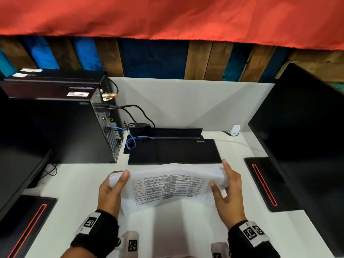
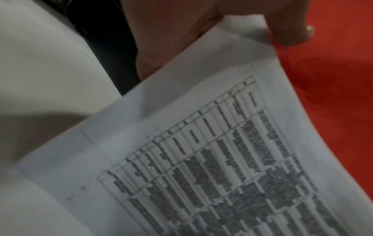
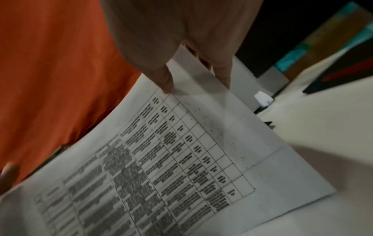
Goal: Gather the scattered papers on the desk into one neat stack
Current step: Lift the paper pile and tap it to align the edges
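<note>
A stack of white papers (image 1: 167,189) with a printed table on the top sheet is held between both hands over the white desk (image 1: 74,183), in front of me. My left hand (image 1: 115,185) grips its left edge, thumb on the front and fingers behind. My right hand (image 1: 223,185) pinches the right edge, thumb on the printed side, fingers stretched along the back. The sheets bow slightly and their top edges look blurred. In the left wrist view the papers (image 2: 201,159) fill the frame below the left hand (image 2: 171,32). The right wrist view shows the papers (image 3: 181,159) under the right hand (image 3: 181,39).
A flat black keyboard-like slab (image 1: 173,151) lies just behind the papers. A black computer tower (image 1: 61,127) with cables (image 1: 132,142) stands at the left. Dark monitors (image 1: 307,136) (image 1: 18,155) flank the desk, their bases (image 1: 264,183) (image 1: 28,216) with red stripes beside my hands.
</note>
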Demonstrator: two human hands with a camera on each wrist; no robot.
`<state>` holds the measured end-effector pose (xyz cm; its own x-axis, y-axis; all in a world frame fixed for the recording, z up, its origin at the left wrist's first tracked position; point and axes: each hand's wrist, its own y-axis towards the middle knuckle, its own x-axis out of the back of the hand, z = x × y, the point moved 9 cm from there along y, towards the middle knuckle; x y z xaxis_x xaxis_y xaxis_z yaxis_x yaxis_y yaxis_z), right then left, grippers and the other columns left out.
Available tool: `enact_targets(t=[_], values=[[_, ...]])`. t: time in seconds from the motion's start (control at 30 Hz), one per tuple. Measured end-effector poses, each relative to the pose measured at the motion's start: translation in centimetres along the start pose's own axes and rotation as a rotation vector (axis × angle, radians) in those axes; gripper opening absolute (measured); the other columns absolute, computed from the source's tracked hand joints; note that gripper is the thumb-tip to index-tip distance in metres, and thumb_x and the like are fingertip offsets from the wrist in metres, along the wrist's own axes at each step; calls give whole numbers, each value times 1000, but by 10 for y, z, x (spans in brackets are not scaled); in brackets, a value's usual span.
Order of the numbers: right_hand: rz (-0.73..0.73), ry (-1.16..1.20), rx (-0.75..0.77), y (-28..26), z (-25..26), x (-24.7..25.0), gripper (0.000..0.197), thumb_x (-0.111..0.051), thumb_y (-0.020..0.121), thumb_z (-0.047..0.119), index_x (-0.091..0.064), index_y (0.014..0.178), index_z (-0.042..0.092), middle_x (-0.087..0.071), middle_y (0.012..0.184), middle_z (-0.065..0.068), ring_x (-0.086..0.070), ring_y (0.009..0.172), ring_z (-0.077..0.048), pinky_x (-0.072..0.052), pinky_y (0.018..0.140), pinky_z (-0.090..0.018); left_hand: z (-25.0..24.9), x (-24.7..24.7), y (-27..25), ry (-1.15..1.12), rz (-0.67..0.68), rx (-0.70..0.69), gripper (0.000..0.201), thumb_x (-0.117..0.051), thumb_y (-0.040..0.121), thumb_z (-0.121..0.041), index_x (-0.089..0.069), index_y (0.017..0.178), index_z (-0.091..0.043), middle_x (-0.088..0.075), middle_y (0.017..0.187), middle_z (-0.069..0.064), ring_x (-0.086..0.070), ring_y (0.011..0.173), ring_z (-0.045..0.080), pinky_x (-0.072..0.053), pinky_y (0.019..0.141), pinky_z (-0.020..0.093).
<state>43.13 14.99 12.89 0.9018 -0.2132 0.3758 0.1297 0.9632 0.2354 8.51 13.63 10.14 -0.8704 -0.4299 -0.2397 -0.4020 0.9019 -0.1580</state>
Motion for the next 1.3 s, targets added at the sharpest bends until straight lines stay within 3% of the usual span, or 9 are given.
enact_targets(t=[0.17, 0.27, 0.33, 0.47, 0.63, 0.7, 0.83, 1.13, 1.3], values=[[30, -34, -66, -8, -7, -4, 53, -65, 87, 26, -47, 120, 63, -31, 129, 13, -40, 120, 8, -53, 94, -47, -9, 5, -2, 22, -125, -66, 11, -67, 81, -26, -63, 75, -18, -64, 88, 3, -56, 87, 22, -42, 81, 34], [8, -10, -56, -11, -3, -2, 49, -65, 87, 25, -50, 121, 57, -35, 124, 14, -41, 114, 18, -53, 95, -43, -11, 3, -5, 43, -114, -87, 6, -64, 85, -22, -62, 80, -20, -65, 91, 4, -58, 86, 21, -44, 80, 33], [6, -24, -39, -10, -1, -1, 46, -62, 90, 24, -51, 121, 56, -38, 122, 11, -47, 112, 9, -50, 98, -38, -11, 3, -6, 56, -98, -91, 6, -66, 84, -23, -62, 85, -18, -65, 93, 6, -59, 88, 22, -43, 83, 36], [17, -53, -18, -9, 0, -2, 51, -56, 93, 22, -44, 121, 63, -35, 123, 17, -41, 111, 17, -41, 90, -12, -7, 8, -5, 64, -125, -89, 18, -68, 82, -21, -62, 99, -20, -67, 105, 17, -61, 97, 27, -45, 93, 41], [-20, -88, 50, -11, 4, -4, 52, -57, 92, 17, -49, 120, 60, -25, 133, 19, -32, 118, 22, -33, 89, 6, -4, 5, -7, 10, -128, -61, 28, -71, 80, -19, -59, 105, -24, -64, 93, -6, -57, 90, 17, -43, 81, 29], [-10, -93, 63, -11, 6, -6, 51, -58, 92, 16, -52, 117, 60, -23, 137, 20, -33, 119, 20, -34, 88, 6, -3, 5, -7, -25, -135, -47, 24, -65, 84, -16, -58, 105, -24, -61, 90, -7, -54, 88, 15, -41, 75, 25], [-64, -119, 106, -10, 12, 0, 55, -62, 89, 10, -53, 113, 59, -26, 141, 13, -39, 122, 3, -34, 93, 2, -3, 2, -6, -18, -114, -40, 30, -71, 81, -19, -59, 108, -21, -62, 99, 3, -58, 89, 19, -45, 84, 32], [-125, -99, 166, -8, 22, 6, 61, -62, 86, 0, -54, 99, 59, -33, 134, 15, -38, 115, 17, -33, 89, 4, -2, 2, -5, -31, -121, -13, 25, -67, 84, -19, -60, 106, -9, -63, 93, 4, -58, 89, 21, -45, 86, 36], [-88, -137, 153, -7, 17, 3, 56, -61, 88, 5, -56, 104, 58, -34, 138, 6, -49, 116, -11, -36, 91, 1, -2, 0, -4, -8, -111, -8, 15, -64, 85, -17, -62, 100, -13, -63, 93, 5, -59, 88, 21, -46, 81, 33]])
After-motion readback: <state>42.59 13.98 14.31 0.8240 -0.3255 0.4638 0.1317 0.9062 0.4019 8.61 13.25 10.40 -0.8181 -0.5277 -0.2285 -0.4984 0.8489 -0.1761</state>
